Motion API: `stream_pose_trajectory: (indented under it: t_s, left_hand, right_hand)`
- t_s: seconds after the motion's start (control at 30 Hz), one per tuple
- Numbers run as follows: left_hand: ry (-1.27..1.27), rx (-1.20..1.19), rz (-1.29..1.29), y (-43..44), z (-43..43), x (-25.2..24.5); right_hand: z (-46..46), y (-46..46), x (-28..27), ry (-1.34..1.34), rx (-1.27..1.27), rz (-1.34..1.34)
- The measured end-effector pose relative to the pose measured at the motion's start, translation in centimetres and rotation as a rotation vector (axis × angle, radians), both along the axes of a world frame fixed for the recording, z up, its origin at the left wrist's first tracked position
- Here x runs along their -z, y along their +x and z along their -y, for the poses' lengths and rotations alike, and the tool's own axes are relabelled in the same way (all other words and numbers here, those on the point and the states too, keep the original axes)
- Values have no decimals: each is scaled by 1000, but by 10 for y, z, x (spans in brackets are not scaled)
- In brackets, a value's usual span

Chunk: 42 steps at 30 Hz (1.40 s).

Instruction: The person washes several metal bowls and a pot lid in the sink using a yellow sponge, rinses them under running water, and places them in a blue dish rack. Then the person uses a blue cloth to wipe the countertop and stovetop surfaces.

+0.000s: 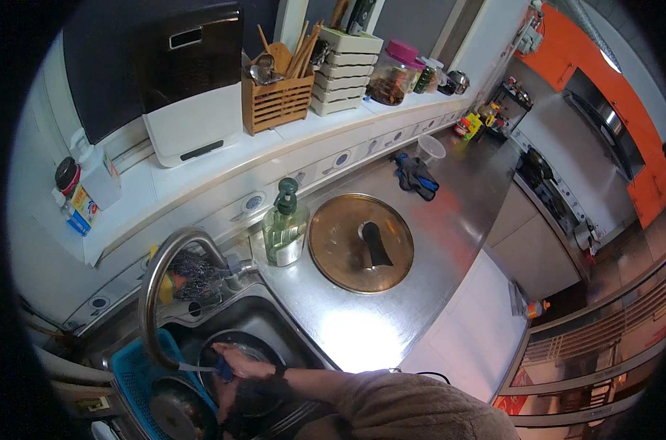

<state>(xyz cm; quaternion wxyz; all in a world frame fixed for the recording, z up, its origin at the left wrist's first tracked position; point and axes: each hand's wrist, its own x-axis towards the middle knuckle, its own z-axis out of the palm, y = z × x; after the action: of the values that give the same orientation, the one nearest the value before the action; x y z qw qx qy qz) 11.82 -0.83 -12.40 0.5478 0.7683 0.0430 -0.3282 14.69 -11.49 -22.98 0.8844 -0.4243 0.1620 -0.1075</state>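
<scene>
Both of my hands are together over the steel sink [256,311], in the water from the curved faucet [151,286]. My right hand [242,363] lies against a small dark blue thing [223,368], perhaps a cloth or sponge. Below it is my left hand [226,393], partly hidden, touching the same blue thing. Whether either hand grips it is not clear. A dark round pan [245,341] rests in the sink beneath them. Left of it, a second dark pan [179,410] leans in a turquoise plastic basket [140,366].
A glass lid [338,247] and a green pump bottle [283,236] stand on the steel counter [443,236]. Farther back lie dark gloves [415,176] beside a clear plastic tub [430,148]. Steel wool [195,275] sits behind the faucet. A wooden utensil holder [278,104] stands on the ledge.
</scene>
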Motion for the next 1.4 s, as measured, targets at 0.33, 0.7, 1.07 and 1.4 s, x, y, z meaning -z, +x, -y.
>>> stream_pose_trajectory:
  t_s: [0.33,0.7,1.07,1.4]
  left_hand:
    - [178,-337,114,-3,15,-5]
    - [-561,-614,-338,-11,-15,-2]
    - [-194,-224,-367,8,-15,31]
    - [-1030,98,-608,-1,-3,-11]
  right_hand:
    - [67,-48,-22,-945,-777,64]
    - [70,-54,-62,-767,-790,150]
    - [55,-73,-128,834,-912,-715]
    - [85,-105,-160,477,-1171,-226]
